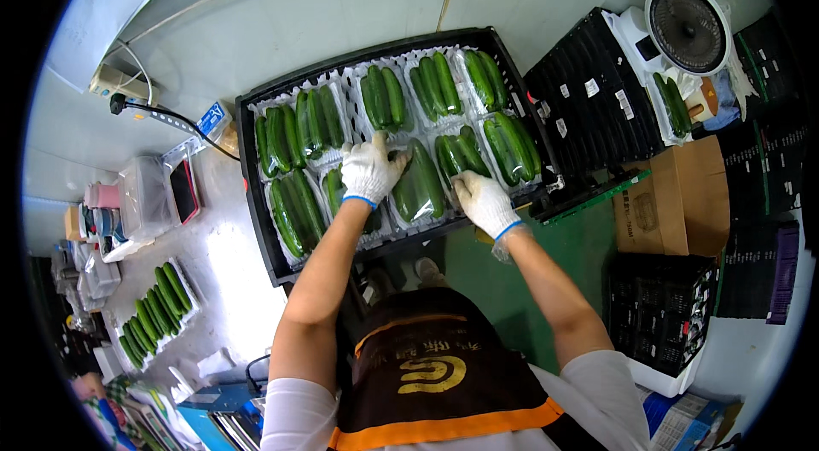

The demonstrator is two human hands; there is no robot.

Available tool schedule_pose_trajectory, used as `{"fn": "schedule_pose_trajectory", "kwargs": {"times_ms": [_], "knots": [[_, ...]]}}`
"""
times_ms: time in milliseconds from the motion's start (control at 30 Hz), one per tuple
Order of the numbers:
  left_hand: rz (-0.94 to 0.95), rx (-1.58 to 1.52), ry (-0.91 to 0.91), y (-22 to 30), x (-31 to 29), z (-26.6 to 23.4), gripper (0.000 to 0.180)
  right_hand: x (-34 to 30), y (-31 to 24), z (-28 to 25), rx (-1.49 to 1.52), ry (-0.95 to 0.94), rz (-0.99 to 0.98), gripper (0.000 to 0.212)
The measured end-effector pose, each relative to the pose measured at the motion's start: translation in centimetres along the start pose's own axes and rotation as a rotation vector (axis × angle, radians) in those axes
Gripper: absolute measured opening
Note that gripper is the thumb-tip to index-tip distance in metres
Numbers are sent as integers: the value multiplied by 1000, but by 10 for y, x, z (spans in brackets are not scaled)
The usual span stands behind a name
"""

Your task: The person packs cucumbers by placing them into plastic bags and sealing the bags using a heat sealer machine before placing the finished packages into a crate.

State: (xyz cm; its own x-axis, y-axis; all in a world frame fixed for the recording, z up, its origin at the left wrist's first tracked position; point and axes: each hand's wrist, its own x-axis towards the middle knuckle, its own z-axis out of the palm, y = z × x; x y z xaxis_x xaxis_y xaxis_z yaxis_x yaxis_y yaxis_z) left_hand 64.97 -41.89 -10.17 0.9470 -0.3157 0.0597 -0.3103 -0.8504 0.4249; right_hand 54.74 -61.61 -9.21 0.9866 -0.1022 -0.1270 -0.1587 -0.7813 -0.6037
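A black crate [256,233] in front of me holds several clear-wrapped packs of green cucumbers on white trays. Both my hands wear white knitted gloves with blue cuffs. At the upper left side of the middle front pack of cucumbers [420,185], my left hand [372,169] grips the edge with bent fingers, and it partly covers the pack beside it. My right hand [485,205] has its fingers curled at that pack's right side, close against the lower end of a neighbouring cucumber pack [461,152]. Its fingertips are partly hidden.
Stacked black crates [589,93] stand right of mine, with a white fan [688,26] and another cucumber pack [672,105] nearby. An open cardboard box [678,199] is below them. On the left, loose cucumbers [159,314] lie on a metal table [235,267]. A wall rises behind the crate.
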Motion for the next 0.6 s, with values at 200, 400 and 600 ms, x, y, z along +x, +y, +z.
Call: {"fn": "schedule_pose_trajectory", "kwargs": {"times_ms": [200,400,600], "knots": [[-193,-437,223,42,-7,21,74,1,14,10,239,3,18,29],[-457,-605,119,54,-43,37,104,1,14,10,264,72,-24,24],[-288,-770,200,38,-47,30,95,-3,19,4,547,37,-1,22]]}}
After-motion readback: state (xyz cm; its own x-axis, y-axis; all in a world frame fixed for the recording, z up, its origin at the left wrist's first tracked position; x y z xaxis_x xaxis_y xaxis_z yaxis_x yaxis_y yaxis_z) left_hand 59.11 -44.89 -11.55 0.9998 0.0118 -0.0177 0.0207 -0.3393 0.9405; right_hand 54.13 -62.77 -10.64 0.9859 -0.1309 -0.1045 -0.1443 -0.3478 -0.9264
